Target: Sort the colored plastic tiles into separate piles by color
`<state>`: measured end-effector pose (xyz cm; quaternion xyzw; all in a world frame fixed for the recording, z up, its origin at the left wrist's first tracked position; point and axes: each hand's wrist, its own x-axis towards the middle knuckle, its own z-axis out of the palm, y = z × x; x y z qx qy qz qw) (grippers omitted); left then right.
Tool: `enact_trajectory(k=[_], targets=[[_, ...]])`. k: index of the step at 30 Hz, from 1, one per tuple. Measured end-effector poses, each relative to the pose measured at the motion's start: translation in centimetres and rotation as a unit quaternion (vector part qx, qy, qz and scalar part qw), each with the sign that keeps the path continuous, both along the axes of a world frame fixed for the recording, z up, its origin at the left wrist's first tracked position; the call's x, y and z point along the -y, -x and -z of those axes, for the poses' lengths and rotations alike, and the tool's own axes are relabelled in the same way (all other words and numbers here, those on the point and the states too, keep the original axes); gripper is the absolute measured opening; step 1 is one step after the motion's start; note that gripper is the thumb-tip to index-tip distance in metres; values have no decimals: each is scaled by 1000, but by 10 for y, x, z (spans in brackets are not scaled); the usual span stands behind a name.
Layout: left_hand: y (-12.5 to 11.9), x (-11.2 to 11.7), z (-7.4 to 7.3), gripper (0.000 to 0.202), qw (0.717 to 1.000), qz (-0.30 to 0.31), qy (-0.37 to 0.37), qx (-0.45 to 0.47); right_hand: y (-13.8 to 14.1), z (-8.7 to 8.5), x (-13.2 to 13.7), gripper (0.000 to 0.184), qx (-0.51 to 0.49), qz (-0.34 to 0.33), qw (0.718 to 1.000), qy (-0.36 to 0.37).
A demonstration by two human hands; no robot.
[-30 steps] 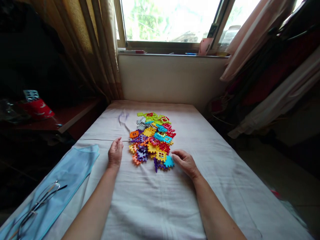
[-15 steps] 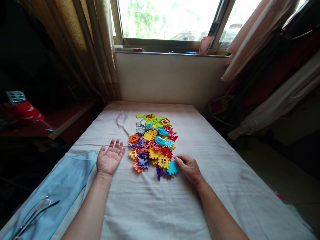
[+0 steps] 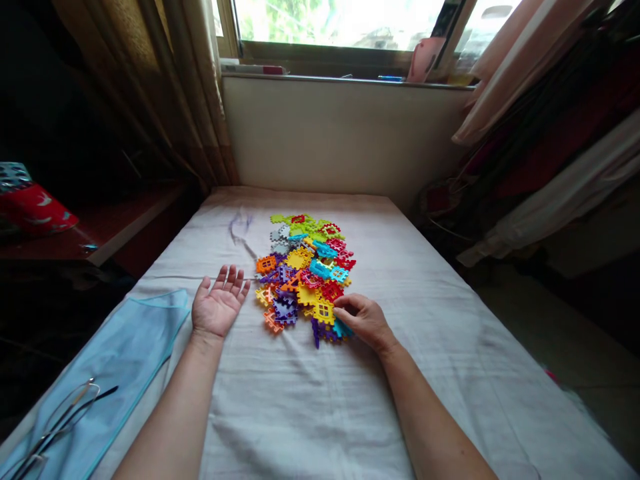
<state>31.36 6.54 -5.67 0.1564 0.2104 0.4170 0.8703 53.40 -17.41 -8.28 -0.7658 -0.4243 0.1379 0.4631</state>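
Note:
A heap of colourful plastic interlocking building pieces [image 3: 300, 259] with toothed edges lies in the middle of the sheet. My right hand [image 3: 364, 321] is at its near right side, thumb and forefinger closed on the right edge of a yellow window piece [image 3: 324, 311]. Part of a light blue piece [image 3: 341, 328] shows beneath that hand. Left of the heap, my left hand [image 3: 219, 303] rests palm up on the sheet, fingers spread and nothing in it. Orange pieces [image 3: 273, 323] are the closest ones to it, a short gap away.
A light blue cloth [image 3: 125, 353] with eyeglasses [image 3: 65, 420] on it lies at the left. A thin cord [image 3: 245, 247] runs behind the heap. A red container [image 3: 37, 210] stands on a dark side table. Clothes [image 3: 540, 153] hang at right.
My right hand has moved left from beside the heap to the yellow window piece. My left hand stays palm up. The camera view has tipped slightly downward.

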Motion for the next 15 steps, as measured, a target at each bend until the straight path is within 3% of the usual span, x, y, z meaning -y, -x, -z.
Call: enact_trajectory(k=[3, 5, 10, 15], targets=[[-1, 1, -2, 36, 1000, -1, 3, -9, 15, -6, -13, 11, 93, 7, 996, -4], [-2, 2, -3, 37, 1000, -5, 5, -14, 20, -9, -20, 12, 104, 11, 994, -10], [-3, 3, -6, 37, 1000, -12, 11, -22, -1, -8, -11, 29, -50, 8, 998, -42], [-3, 3, -6, 36, 1000, -13, 6, -27, -29, -15, 17, 40, -164, -119, 978, 41]])
